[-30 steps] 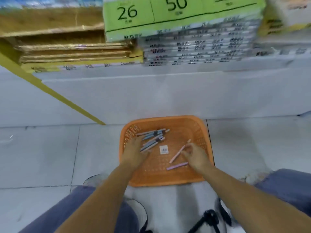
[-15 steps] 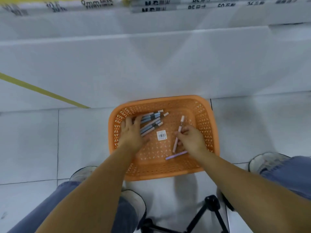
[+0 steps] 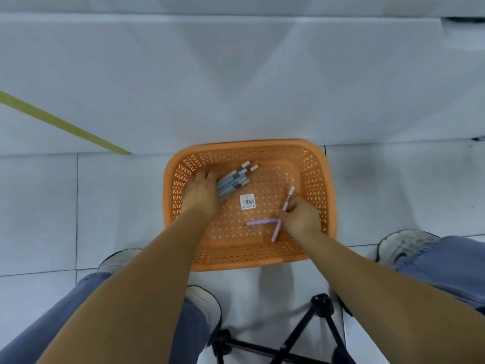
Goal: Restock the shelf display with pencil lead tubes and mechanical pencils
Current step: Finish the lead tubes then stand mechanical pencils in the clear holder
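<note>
Now your left hand (image 3: 202, 195) closes its grip on the blue mechanical pencils (image 3: 233, 179) while your right hand (image 3: 299, 215) pinches the pink pencil (image 3: 288, 199), newly swung across the purple pencil (image 3: 259, 222); all sit in the orange basket (image 3: 323, 166), none shelved yet.

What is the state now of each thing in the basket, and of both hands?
orange basket: upright on the floor, top open.
blue pencils: bunched, lying in the basket, ends under the left hand.
pink pencil: pinched by the right hand, crossing the purple pencil.
purple pencil: lying flat.
label: lying flat on the basket bottom.
</note>
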